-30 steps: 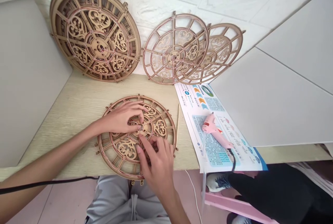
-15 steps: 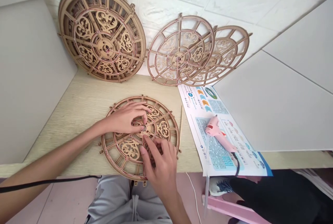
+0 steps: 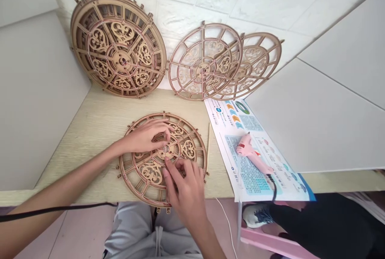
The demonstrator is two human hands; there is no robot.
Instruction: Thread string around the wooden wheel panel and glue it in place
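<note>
A round wooden openwork disc [image 3: 151, 170] with scroll cut-outs lies flat at the table's front edge. My left hand [image 3: 147, 135] rests over its upper left part, thumb and index finger bent toward each other near the hub; whether anything is between them is too small to tell. Over the lower right of the disc is my right hand [image 3: 185, 183], its index fingertip near the hub [image 3: 169, 150] and its thumb just below, a gap between them. Nothing shows in that gap.
A stack of similar discs [image 3: 120, 46] and two overlapping discs [image 3: 204, 62] lean on the white wall. A thin stick [image 3: 208, 140] lies right of the flat disc. A pink glue gun [image 3: 255, 156] rests on a printed sheet [image 3: 225, 130]. Another person's leg [image 3: 325, 219] shows lower right.
The view has shifted slightly. My left thumb has moved a little up from the hub, closer to the index finger. My right hand has barely moved.
</note>
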